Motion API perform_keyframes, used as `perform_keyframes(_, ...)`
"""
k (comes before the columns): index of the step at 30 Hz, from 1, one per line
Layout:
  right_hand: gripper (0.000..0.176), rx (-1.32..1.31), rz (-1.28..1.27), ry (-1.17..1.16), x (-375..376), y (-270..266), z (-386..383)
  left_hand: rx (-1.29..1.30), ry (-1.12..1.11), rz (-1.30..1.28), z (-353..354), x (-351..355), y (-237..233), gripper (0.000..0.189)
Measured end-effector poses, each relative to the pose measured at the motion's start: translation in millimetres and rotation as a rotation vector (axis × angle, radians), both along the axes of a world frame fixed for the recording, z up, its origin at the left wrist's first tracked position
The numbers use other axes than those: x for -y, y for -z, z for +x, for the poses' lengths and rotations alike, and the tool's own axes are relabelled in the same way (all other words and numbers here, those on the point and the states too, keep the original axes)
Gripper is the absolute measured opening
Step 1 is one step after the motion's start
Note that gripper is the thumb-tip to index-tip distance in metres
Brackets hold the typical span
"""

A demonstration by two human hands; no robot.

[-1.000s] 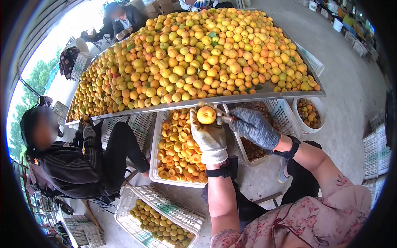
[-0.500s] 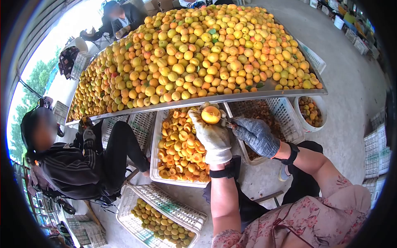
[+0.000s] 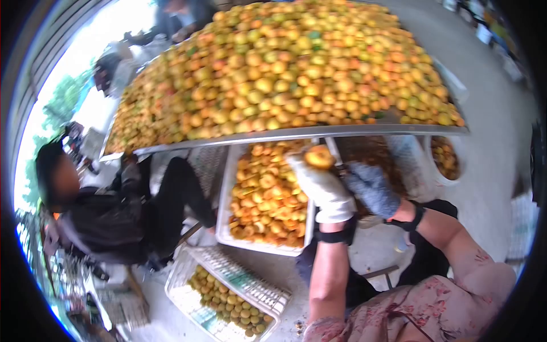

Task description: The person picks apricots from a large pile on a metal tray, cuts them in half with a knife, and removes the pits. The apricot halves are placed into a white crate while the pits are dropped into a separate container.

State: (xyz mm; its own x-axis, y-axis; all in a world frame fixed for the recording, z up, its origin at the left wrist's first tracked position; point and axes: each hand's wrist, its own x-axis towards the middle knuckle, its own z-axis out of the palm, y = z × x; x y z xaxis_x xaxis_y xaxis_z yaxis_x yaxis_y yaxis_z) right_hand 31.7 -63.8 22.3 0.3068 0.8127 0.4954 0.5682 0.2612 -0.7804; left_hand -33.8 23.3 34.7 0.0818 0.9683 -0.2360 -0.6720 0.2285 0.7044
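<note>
My left hand, in a white glove, is closed around an apricot whose orange cut face seems to show. Close on its right is my right hand in a grey knitted glove. Its fingers are curled round a thin metal tool, blurred now and mostly hidden by the glove. Both hands are just below the front edge of a metal table heaped with whole apricots. Under my left hand stands a white crate of apricot halves. A second crate with dark brown bits lies behind my right hand.
A person in dark clothes sits at the left by the table, and another person is at its far side. A white crate of greenish-yellow fruit stands on the floor in front. A white bucket holding fruit is at right.
The view has shifted, so most things appear farther right, and the picture is blurred. My left hand still has the apricot, with my right hand close beside it.
</note>
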Motion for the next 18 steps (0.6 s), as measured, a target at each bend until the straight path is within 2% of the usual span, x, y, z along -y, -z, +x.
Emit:
perform_keyframes(1,0.019,-0.003,-0.125,0.011,3,-11,1,-0.14,-0.083,0.175,3,5,-1,0.047)
perform_keyframes(2,0.019,0.065,-0.143,0.044,4,-5,4,-0.113,-0.036,0.09,5,-2,15,0.046)
perform_keyframes(3,0.02,-0.239,-0.142,-0.006,-2,2,4,-0.05,-0.033,0.08,9,-3,16,0.046)
perform_keyframes(4,0.02,-0.137,-0.151,0.01,-4,7,9,0.085,-0.004,0.074,8,-4,12,0.046)
perform_keyframes(6,0.017,-0.658,-0.332,-0.041,-3,-2,21,0.238,0.102,0.117,5,-8,7,0.045)
perform_keyframes(7,0.017,-0.936,-0.423,-0.012,-2,-5,27,0.007,0.245,0.234,-8,-14,9,0.041)
perform_keyframes(9,0.018,-0.847,-0.363,-0.031,0,8,41,-0.044,0.397,0.379,-17,-12,1,0.038)
perform_keyframes(11,0.014,-0.808,-0.395,-0.028,2,-14,35,0.035,0.519,0.36,-28,-7,-13,0.045)
perform_keyframes(13,0.012,-0.767,-0.433,-0.016,3,-29,29,-0.003,0.475,0.42,-26,-7,-12,0.051)
perform_keyframes(16,0.014,-0.742,-0.396,-0.007,7,-40,23,-0.031,0.494,0.432,-26,-9,-12,0.05)
perform_keyframes(18,0.01,-0.835,-0.447,0.016,10,-45,24,-0.037,0.471,0.459,-20,-9,-7,0.048)
